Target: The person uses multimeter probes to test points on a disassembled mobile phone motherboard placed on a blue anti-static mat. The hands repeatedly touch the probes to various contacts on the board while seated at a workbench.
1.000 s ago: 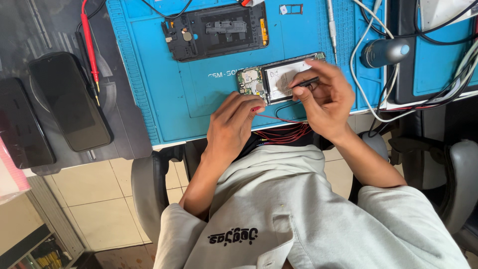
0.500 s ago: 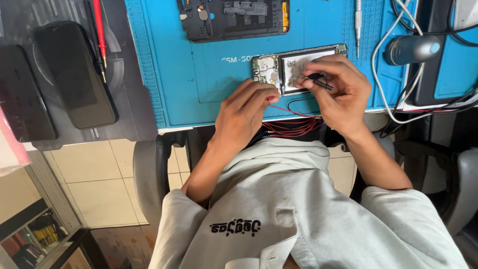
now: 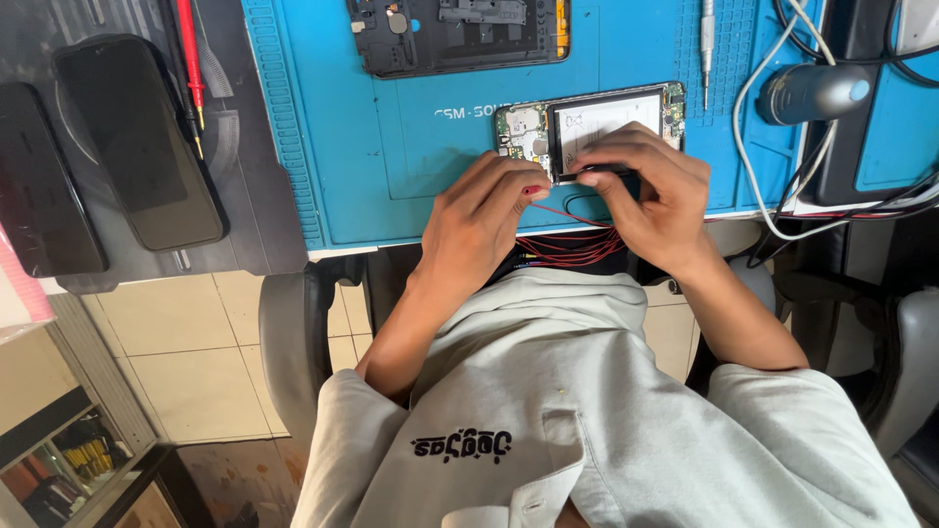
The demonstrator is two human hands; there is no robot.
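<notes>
Two glossy black phones [image 3: 137, 147] lie on a dark mat at nine o'clock, beside a ribbed blue work mat [image 3: 333, 147]. The left hand [image 3: 484, 210], fingers curled loosely, rests just below an opened phone [image 3: 587, 122] at twelve o'clock: a flat rectangle with a green board and white battery, its long axis running left to right. The right hand [image 3: 650, 191] pinches a slim dark tool [image 3: 592, 177] against its lower edge.

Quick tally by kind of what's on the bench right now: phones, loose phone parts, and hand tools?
Opened phones, in both hands (left hand, right hand): 1, opened phone
Whole dark phones: 2, phone, second phone
Loose black phone frames: 1, frame
Screwdrivers: 1, screwdriver
Red probes: 1, probe
Total: 6
</notes>
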